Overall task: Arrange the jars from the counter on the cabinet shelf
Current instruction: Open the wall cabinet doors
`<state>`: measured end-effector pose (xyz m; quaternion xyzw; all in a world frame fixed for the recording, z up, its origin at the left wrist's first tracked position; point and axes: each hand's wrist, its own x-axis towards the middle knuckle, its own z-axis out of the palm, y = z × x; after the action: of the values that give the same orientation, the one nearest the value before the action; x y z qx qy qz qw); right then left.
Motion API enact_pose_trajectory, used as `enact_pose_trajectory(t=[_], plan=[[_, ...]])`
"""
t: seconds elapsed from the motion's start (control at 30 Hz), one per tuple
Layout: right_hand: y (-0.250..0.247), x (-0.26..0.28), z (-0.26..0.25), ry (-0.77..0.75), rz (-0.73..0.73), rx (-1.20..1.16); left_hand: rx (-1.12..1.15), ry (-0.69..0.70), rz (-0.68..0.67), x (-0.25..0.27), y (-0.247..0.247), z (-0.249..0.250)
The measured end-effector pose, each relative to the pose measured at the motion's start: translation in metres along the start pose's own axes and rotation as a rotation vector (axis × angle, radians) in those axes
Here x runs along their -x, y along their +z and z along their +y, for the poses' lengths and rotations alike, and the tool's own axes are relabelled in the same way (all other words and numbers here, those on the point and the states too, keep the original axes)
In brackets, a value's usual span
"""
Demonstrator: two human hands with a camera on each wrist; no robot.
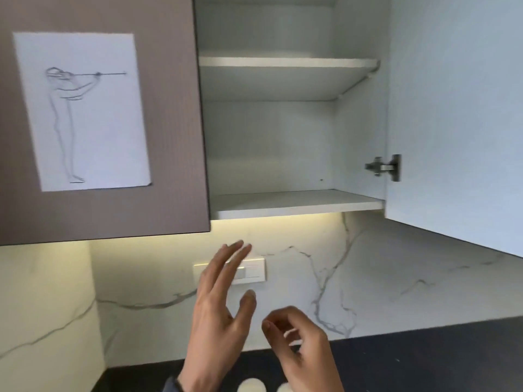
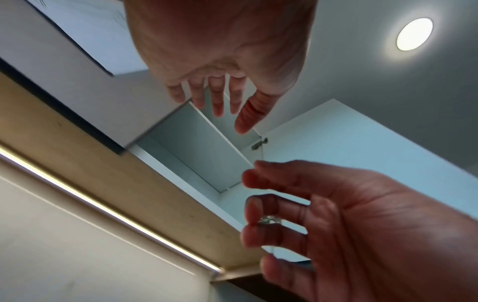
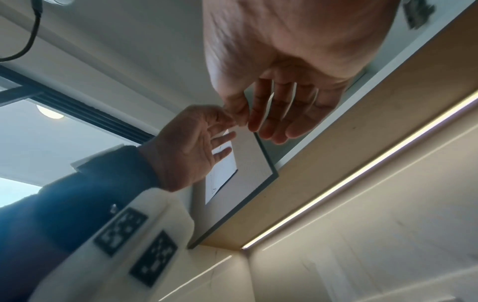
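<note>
White shelves (image 1: 297, 203) bare at frame centre; nothing placed yet.
Left hand (image 1: 218, 312) splayed, right hand (image 1: 300, 343) loosely curled, both empty; jar lids (image 1: 252, 385) wait at bottom edge.

Pretty clearly a home kitchen. There's a wall cabinet (image 1: 283, 123) hanging open with 2 white shelves (image 1: 288, 63) inside, a warm LED strip (image 2: 108, 210) glowing along its underside, and a white marble-look backsplash (image 1: 382, 278) with grey veins running behind a dark table (image 1: 424, 357). A switch plate (image 1: 252, 271) is set into the backsplash. The closed door next to it has a pencil sketch (image 1: 82, 111) stuck on (very lived-in touch), plus a round ceiling light (image 2: 413, 33) overhead.
</note>
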<state>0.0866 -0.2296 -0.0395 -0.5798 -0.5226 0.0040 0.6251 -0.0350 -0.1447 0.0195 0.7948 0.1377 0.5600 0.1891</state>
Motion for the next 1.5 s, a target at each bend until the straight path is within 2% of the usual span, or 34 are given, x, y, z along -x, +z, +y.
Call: enact_pose_trajectory(t=[0.1, 0.23, 0.33, 0.43, 0.5, 0.6, 0.83, 0.97, 1.1, 1.23, 1.37, 1.5], plan=[[0.040, -0.034, -0.008, -0.090, -0.005, 0.005, -0.147, -0.042, 0.037, -0.021, -0.032, -0.043], [0.083, -0.078, -0.013, -0.136, 0.094, 0.080, -0.334, -0.073, -0.040, -0.047, -0.060, -0.088], [0.107, -0.111, -0.019, -0.064, 0.140, -0.059, -0.453, -0.090, -0.117, -0.058, -0.071, -0.114], [0.122, -0.135, -0.021, 0.021, 0.047, -0.141, -0.511, -0.112, -0.186, -0.062, -0.071, -0.132], [0.131, -0.146, -0.018, 0.039, 0.005, -0.123, -0.514, -0.139, -0.207, -0.062, -0.068, -0.142], [0.139, -0.156, -0.011, 0.055, 0.034, -0.154, -0.513, -0.166, -0.206, -0.060, -0.063, -0.151], [0.145, -0.171, 0.008, 0.102, 0.018, -0.409, -0.581, -0.195, -0.186, -0.059, -0.052, -0.155], [0.149, -0.180, 0.019, 0.089, 0.092, -0.553, -0.578, -0.204, -0.172, -0.059, -0.050, -0.151], [0.144, -0.177, 0.024, 0.058, 0.089, -0.736, -0.576, -0.179, -0.117, -0.053, -0.050, -0.145], [0.135, -0.159, 0.017, 0.042, 0.012, -0.805, -0.537, -0.106, 0.039, -0.037, -0.049, -0.132], [0.131, -0.139, 0.001, -0.066, -0.048, -0.809, -0.514, -0.055, 0.239, -0.025, -0.060, -0.104], [0.136, -0.115, -0.019, -0.186, -0.095, -0.836, -0.422, -0.021, 0.330, -0.015, -0.075, -0.078]])
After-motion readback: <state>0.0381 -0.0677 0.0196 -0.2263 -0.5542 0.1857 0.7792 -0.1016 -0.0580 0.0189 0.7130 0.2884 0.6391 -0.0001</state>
